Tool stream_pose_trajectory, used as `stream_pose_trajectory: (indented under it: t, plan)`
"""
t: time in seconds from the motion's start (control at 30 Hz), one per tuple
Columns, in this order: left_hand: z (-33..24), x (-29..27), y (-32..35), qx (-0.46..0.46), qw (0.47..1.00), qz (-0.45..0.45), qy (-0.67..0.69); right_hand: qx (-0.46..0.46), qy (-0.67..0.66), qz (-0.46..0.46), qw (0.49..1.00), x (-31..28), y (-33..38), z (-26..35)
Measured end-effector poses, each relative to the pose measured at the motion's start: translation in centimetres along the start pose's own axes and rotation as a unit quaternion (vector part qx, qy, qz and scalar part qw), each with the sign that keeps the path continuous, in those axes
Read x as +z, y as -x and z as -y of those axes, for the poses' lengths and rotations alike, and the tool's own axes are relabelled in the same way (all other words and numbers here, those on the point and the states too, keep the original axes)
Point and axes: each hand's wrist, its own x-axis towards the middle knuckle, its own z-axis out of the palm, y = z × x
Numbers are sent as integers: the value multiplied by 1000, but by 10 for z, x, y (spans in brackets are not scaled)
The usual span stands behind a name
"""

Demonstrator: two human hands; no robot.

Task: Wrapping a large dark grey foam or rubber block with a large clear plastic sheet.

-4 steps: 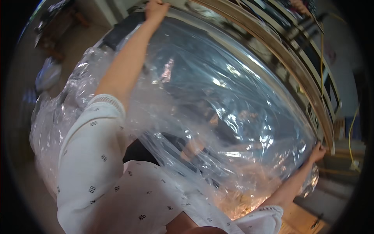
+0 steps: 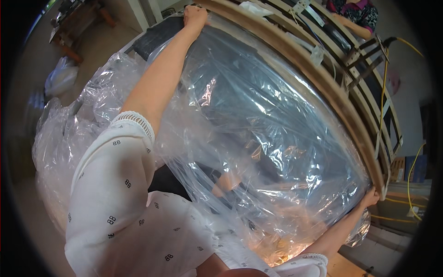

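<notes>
A large, crinkled sheet of clear plastic film [image 2: 221, 106] is stretched in front of me between my arms. My left hand [image 2: 196, 17] is closed on its far left corner. Out at the far right corner, my right hand [image 2: 370, 197] grips the same film's edge, close to the end of a curved-looking wooden rail [image 2: 318, 85]. Dark material [image 2: 159, 39] shows beside the film near my left hand. The film is loose and bunched on my left. My legs show partly through it.
Beyond the rail lies a wooden frame [image 2: 350, 69] with slats and cables. A co-worker's arm [image 2: 353, 25] rests behind it at the top right. A yellow cord [image 2: 384, 92] hangs at the right. A wooden table [image 2: 76, 30] and a plastic bag [image 2: 62, 76] are at the far left.
The whole view has shifted a little, and the co-worker shows more at the top right. Both hands still hold the film; the right one appears lower in the picture.
</notes>
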Motion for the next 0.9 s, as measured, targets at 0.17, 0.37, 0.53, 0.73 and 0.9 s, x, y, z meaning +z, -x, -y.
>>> stream_pose_trajectory:
  t: [0.17, 0.37, 0.53, 0.73, 0.9]
  plan:
    - [1, -18, -49, 0, 995, 6, 104, 134, -256, -1, 957, 21, 25, 60]
    - [-12, -27, -48, -32, 985, 13, 170, 141, -260, 39, 954, 13, 37, 38]
    - [19, -46, -73, 36, 986, 31, -162, 37, -45, 52, 997, 15, 34, 42]
    - [17, -99, -101, 88, 964, 229, -105, 6, 34, -21, 999, -45, 69, 55]
    - [103, -266, -279, 291, 826, 141, -461, -168, 64, 83, 980, -96, 152, 75]
